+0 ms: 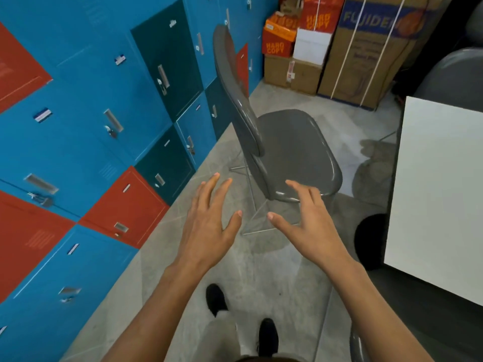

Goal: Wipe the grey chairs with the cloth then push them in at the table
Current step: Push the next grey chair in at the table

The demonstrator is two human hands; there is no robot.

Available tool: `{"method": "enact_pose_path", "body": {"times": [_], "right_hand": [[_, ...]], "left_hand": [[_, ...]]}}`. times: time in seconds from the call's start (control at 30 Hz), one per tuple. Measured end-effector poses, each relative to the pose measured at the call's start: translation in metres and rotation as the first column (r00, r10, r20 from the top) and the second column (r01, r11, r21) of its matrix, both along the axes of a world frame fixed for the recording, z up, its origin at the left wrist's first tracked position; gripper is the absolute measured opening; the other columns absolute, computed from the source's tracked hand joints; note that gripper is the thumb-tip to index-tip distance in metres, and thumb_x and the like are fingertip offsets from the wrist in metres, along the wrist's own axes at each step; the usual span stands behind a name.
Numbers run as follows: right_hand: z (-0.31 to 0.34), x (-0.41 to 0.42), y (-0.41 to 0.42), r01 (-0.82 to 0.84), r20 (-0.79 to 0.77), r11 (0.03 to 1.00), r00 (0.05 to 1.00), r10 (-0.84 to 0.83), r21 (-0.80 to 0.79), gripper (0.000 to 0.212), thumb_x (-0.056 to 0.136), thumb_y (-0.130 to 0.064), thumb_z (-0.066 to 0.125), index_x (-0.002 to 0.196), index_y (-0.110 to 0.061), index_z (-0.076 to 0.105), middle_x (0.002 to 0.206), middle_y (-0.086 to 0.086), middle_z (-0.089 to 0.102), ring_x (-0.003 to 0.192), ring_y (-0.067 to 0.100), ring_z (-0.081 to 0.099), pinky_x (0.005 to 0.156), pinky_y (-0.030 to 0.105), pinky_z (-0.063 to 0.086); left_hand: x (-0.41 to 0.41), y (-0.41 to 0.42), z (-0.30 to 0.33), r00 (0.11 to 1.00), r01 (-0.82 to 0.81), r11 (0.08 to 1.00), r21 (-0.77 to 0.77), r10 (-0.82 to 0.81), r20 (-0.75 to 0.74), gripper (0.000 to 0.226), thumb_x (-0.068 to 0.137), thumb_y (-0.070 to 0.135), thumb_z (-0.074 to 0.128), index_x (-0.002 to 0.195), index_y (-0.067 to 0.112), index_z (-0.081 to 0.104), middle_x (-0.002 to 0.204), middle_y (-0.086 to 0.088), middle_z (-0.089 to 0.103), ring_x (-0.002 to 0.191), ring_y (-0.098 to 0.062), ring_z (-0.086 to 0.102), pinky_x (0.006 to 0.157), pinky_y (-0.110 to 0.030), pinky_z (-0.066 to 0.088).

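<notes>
Stacked cardboard boxes (307,74) against far wall, flaps closed, contents hidden; orange boxes (279,35) on top printed HARD COPY, tall taped carton (366,56) beside them; wall of lockers (91,113) on left, blue, teal and red doors all closed, some with padlocks, insides not visible; grey chair (292,150) standing on concrete floor (261,270) between lockers and white table (439,192), pulled out and apart from table edge, backrest toward lockers, seat facing table; left hand (206,226) held out with fingers spread and straight, holding nothing, just short of chair's near corner, over floor beside thin metal legs (251,207); right hand (311,220) also spread, fingers slightly bent, holding nothing, fingertips overlapping near seat edge in view, contact unclear; no hand gripping chair; second grey chair (460,74) partly seen behind table at upper right; part of another grey chair back (356,346) at bottom edge by right forearm; black shoes (217,299) on floor below hands; dark round shape (371,239) at table's near side, unidentifiable.
</notes>
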State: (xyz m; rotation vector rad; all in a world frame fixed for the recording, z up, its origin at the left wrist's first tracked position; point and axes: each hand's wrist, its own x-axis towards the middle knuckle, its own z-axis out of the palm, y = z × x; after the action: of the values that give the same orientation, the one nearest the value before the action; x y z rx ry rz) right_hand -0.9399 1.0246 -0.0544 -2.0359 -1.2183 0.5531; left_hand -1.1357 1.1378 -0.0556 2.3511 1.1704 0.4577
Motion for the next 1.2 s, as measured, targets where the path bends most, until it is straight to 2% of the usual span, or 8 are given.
{"method": "enact_pose_path", "body": {"times": [0.23,0.47,0.63,0.83,0.97,1.1,1.2], "right_hand": [[0.0,0.017,0.1,0.076,-0.011,0.997,0.997,-0.076,-0.008,0.081,0.085,-0.059,0.067,0.153,-0.032,0.032,0.145,-0.007,0.034,0.134,0.017,0.042,0.109,0.046,0.043],[0.014,0.02,0.23,0.189,-0.002,0.982,0.982,-0.189,0.015,0.081,0.084,-0.058,0.07,0.151,-0.032,0.032,0.141,-0.007,0.036,0.127,0.017,0.047,0.106,0.047,0.045],[0.022,0.025,0.304,0.303,0.007,0.953,0.953,-0.303,0.013,0.08,0.085,-0.06,0.067,0.152,-0.033,0.031,0.143,-0.006,0.035,0.13,0.018,0.045,0.107,0.047,0.045],[0.029,0.042,0.351,0.325,0.086,0.923,0.946,-0.314,-0.205,0.079,0.088,-0.067,0.058,0.154,-0.036,0.026,0.144,-0.007,0.035,0.122,0.022,0.054,0.096,0.043,0.05],[0.037,0.056,0.384,0.289,0.125,0.893,0.957,-0.262,-0.346,0.078,0.089,-0.071,0.053,0.154,-0.039,0.025,0.142,-0.009,0.038,0.12,0.021,0.055,0.095,0.041,0.049],[0.047,0.071,0.43,0.263,0.129,0.876,0.965,-0.23,-0.404,0.078,0.09,-0.07,0.052,0.155,-0.04,0.021,0.142,-0.01,0.036,0.121,0.022,0.054,0.09,0.037,0.045],[0.053,0.09,0.464,0.253,0.132,0.877,0.967,-0.217,-0.409,0.079,0.09,-0.071,0.051,0.155,-0.04,0.019,0.145,-0.01,0.034,0.127,0.022,0.051,0.094,0.04,0.044]], "left_hand": [[0.022,0.116,-0.006,0.999,0.051,0.998,0.023,-0.051,0.001,0.067,0.101,0.048,0.053,0.16,0.034,0.026,0.17,0.009,0.01,0.157,-0.017,0.006,0.123,-0.041,0.017],[0.045,0.262,0.001,0.987,0.159,0.986,0.044,-0.158,-0.028,0.067,0.101,0.051,0.052,0.161,0.036,0.023,0.17,0.014,0.006,0.157,-0.015,0.005,0.119,-0.038,0.012],[0.069,0.355,0.013,0.966,0.257,0.965,0.058,-0.254,-0.046,0.069,0.101,0.054,0.052,0.16,0.038,0.022,0.169,0.016,0.006,0.158,-0.017,0.006,0.122,-0.048,0.02],[0.109,0.426,0.019,0.928,0.371,0.927,0.044,-0.372,0.001,0.068,0.1,0.052,0.053,0.159,0.036,0.024,0.169,0.011,0.011,0.157,-0.019,0.01,0.122,-0.058,0.029],[0.134,0.472,0.017,0.91,0.414,0.91,0.02,-0.414,0.019,0.066,0.101,0.055,0.049,0.16,0.039,0.024,0.169,0.013,0.011,0.157,-0.016,0.008,0.123,-0.057,0.026],[0.163,0.522,0.015,0.888,0.459,0.888,0.016,-0.459,0.036,0.065,0.101,0.061,0.048,0.159,0.038,0.028,0.168,0.017,0.012,0.157,-0.013,0.008,0.125,-0.054,0.024],[0.189,0.555,0.013,0.863,0.503,0.864,0.031,-0.504,0.027,0.065,0.1,0.064,0.045,0.157,0.038,0.031,0.167,0.017,0.014,0.157,-0.014,0.008,0.124,-0.054,0.024]]}}
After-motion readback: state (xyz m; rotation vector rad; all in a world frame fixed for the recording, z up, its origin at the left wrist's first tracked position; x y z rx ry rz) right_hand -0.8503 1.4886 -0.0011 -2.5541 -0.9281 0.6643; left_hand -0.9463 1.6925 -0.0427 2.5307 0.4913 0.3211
